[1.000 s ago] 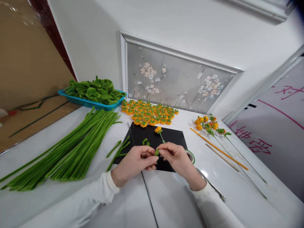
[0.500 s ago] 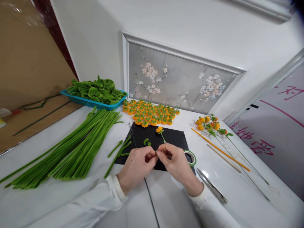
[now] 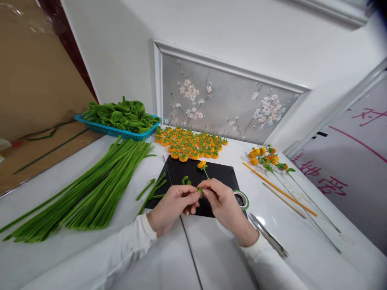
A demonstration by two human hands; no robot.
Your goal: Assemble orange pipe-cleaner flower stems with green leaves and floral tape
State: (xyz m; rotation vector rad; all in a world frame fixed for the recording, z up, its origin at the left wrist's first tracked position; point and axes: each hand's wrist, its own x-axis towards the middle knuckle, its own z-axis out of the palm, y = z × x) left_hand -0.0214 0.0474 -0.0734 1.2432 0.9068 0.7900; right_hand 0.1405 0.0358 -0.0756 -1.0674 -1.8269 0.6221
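Above the black board (image 3: 222,171), my left hand (image 3: 173,204) and my right hand (image 3: 224,205) meet with fingertips closed in a pinch. Between them shows a small curled green pipe cleaner piece (image 3: 200,189); much of it is covered by fingers. Just beyond lies an orange pipe cleaner flower (image 3: 201,164) with a green stem. Two small green curls (image 3: 185,180) rest on the board left of it. Cut green pipe cleaners (image 3: 152,192) lie near my left hand. A roll of green tape (image 3: 245,200) sits beside my right wrist.
Long green pipe cleaners (image 3: 90,193) spread across the left. Behind them stands a blue basket (image 3: 115,131) of green leaves. Several orange flowers (image 3: 190,145) cluster at the back. At right lie scissors (image 3: 269,235), an orange pipe cleaner (image 3: 281,189), a thin stick (image 3: 284,200) and stemmed flowers (image 3: 264,156).
My left hand has turned, its lower fingers now curled under. The green piece between my fingertips has come into view. A cut pipe cleaner by my left hand has shifted slightly.
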